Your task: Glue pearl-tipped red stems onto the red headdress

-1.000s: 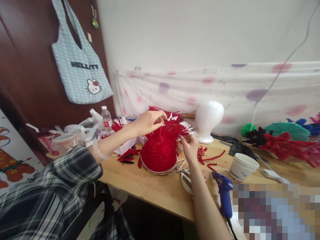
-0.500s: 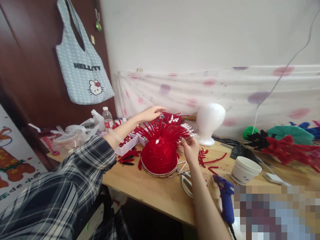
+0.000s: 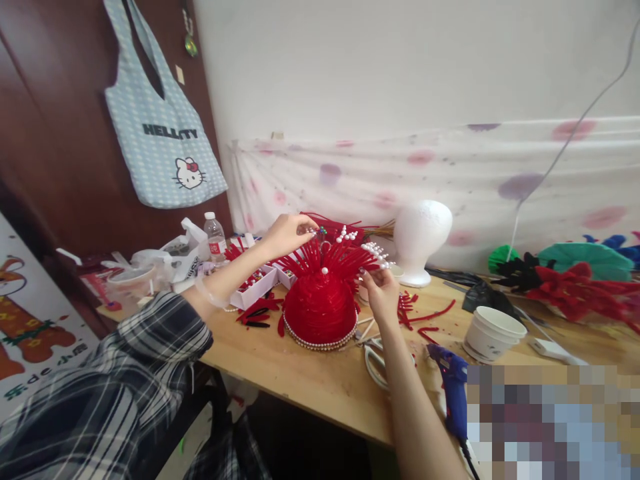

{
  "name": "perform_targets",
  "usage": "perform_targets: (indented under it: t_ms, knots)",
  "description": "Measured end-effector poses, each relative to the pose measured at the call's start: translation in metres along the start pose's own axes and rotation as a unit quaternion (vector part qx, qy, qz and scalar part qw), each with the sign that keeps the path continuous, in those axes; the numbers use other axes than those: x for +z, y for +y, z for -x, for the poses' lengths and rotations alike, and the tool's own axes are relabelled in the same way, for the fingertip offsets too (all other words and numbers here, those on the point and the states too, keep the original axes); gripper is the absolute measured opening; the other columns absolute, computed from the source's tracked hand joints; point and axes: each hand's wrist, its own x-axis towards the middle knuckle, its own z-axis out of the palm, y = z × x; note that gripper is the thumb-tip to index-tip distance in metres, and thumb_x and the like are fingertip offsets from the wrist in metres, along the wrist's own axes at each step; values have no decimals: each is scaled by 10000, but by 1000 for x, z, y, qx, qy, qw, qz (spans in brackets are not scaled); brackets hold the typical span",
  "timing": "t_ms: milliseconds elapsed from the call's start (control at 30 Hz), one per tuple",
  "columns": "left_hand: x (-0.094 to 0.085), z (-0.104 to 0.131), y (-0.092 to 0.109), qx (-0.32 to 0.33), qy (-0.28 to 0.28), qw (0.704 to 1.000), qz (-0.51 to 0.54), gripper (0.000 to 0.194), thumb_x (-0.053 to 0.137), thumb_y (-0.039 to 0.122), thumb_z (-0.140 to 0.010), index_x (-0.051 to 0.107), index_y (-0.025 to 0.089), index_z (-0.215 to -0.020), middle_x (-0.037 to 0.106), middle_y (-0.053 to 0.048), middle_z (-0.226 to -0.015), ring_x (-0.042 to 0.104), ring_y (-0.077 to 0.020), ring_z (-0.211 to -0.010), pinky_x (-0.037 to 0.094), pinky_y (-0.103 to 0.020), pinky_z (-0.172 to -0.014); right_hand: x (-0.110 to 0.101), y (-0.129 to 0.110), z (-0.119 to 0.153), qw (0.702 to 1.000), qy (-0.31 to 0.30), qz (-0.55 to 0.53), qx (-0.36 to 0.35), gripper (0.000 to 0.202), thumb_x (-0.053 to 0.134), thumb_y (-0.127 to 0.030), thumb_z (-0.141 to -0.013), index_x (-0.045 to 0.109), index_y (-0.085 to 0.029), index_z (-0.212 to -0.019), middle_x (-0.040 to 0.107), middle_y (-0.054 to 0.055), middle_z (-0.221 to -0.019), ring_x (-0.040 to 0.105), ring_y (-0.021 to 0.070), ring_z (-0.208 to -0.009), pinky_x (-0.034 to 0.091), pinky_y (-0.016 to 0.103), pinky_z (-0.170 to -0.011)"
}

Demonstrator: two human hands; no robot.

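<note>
A red domed headdress (image 3: 321, 310), edged with a string of pearls, stands on the table with a fan of red stems (image 3: 306, 259) spreading from its top. One white bead (image 3: 325, 271) sits at the fan's base. My left hand (image 3: 287, 235) is above the fan's left side, thumb and fingers closed beside small blue and green beads (image 3: 323, 231); what they grip is too small to make out. At the right edge of the fan, my right hand (image 3: 383, 293) pinches the red stems, just below a white bead spray (image 3: 377, 256). A second white bead cluster (image 3: 346, 234) rises behind the fan.
Scissors (image 3: 375, 365) and a blue glue gun (image 3: 450, 387) lie near my right forearm. A white foam head (image 3: 423, 237) stands behind, paper cups (image 3: 493, 337) at right. Left are a bead box (image 3: 254, 290), a water bottle (image 3: 214, 237) and plastic bags (image 3: 193, 240).
My left hand has drawn back to the left and lower, its fingers now curled together beside the blue and green beads. My right hand stays at the fan's right edge.
</note>
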Motion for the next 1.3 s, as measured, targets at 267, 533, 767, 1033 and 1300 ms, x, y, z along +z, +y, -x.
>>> perform_targets:
  t_ms: [267,533,767,1033,1300]
  knots:
    - [-2,54,23,107,21,994,13,152,555,158,-858,690,163,-930,723,-56,-932,649,-149,-856,524,-306,-804,-1,3,-2,1000,-5,3,-5,250,716,-393,-679,607,-209,-807,688,30,-782,676,225,-750,591,441,-728]
    - [19,116,23,196,-65,978,-8,186,505,131,-915,673,175,-981,693,-73,-973,632,-167,-922,525,-327,-839,1,1,0,1000,-6,-4,-3,262,724,-414,-678,586,-216,-782,679,22,-758,668,212,-693,601,421,-667]
    - [41,142,12,177,-42,983,-9,254,456,115,-938,608,202,-1122,634,-85,-1068,596,-183,-1019,525,-351,-877,0,3,-1,1000,-6,8,-12,261,718,-428,-692,598,-216,-788,690,28,-770,675,216,-740,595,407,-692]
    - [49,140,-2,3,73,995,74,435,691,274,-812,502,207,-1198,605,-58,-1019,615,-170,-835,566,-356,-768,-2,8,-2,1000,-2,21,-17,251,704,-421,-705,609,-214,-813,702,34,-793,678,222,-751,587,413,-698]
    - [63,128,14,113,-2,993,-22,311,545,289,-911,591,208,-1208,629,-126,-1195,559,-263,-1160,444,-500,-1021,-3,10,-4,999,0,31,-21,249,704,-418,-702,617,-213,-814,705,42,-801,679,233,-774,580,426,-725]
